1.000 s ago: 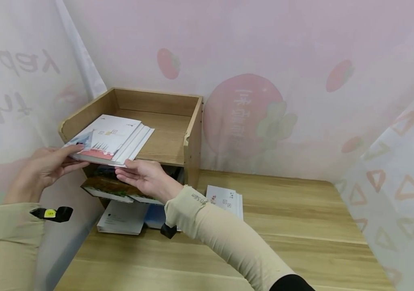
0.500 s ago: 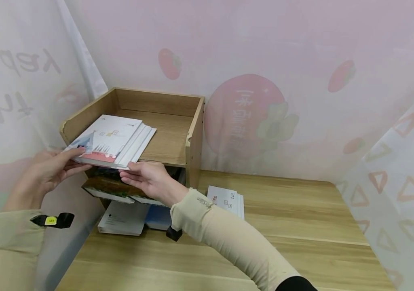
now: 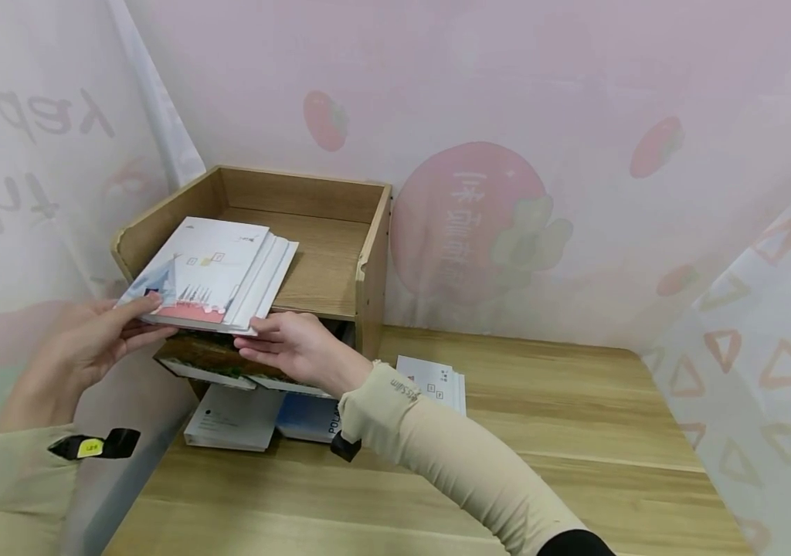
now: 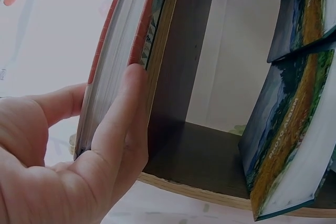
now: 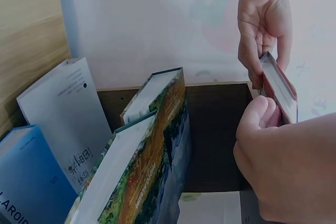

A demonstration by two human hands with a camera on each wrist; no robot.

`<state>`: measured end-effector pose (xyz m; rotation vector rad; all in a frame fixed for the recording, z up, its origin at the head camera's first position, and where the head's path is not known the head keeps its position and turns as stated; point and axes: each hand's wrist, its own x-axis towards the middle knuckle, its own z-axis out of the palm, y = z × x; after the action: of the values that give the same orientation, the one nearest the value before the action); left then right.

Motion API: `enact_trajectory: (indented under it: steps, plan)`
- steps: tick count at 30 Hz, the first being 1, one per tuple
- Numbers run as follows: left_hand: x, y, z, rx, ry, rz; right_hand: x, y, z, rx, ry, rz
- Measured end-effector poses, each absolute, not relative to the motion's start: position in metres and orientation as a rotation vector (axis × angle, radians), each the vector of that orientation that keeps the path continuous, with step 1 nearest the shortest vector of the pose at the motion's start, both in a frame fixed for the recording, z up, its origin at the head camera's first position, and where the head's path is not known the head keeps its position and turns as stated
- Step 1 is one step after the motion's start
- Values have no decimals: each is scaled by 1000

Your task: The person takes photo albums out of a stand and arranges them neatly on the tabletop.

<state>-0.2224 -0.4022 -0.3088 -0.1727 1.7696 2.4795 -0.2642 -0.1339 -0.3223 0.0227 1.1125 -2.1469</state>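
A white album [image 3: 218, 259] with a red-and-blue printed front end lies partly over the top shelf of a wooden organizer [image 3: 371, 270]. Its right side shows stepped layers; whether it is one album or a stack I cannot tell. My left hand [image 3: 93, 340] pinches the front left corner, thumb above and fingers beneath. At the front right corner, my right hand [image 3: 301, 351] holds the edge between thumb and fingers. The left wrist view shows the red-edged cover and page block [image 4: 113, 40] between left thumb and fingers. Both hands also show around the book's edge in the right wrist view.
Landscape-covered photo albums [image 5: 152, 177] jut from the middle shelf, just below the hands. Under them stand a white book [image 3: 235, 417] and a blue book [image 3: 307, 417]. Another white book [image 3: 430, 378] lies on the wooden table [image 3: 548, 432] beyond the right forearm. Printed curtains close the back and sides.
The white album has shifted slightly toward me, its front edge lower in view and further past the shelf front. Both hands have moved with it, keeping their hold.
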Motion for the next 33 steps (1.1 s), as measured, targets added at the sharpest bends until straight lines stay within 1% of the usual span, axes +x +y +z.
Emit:
enact_trajectory:
  steps: [5, 20, 33]
  plan:
    - [-220, -401, -311, -141, 1757, 2502, -265, -132, -322, 55, 1086, -2128]
    - [-214, -390, -313, -115, 1738, 2500, -270, -134, -326, 22, 1168, -2146]
    - [-214, -390, -321, -88, 1669, 2549, -264, -135, -329, 4, 1245, -2215]
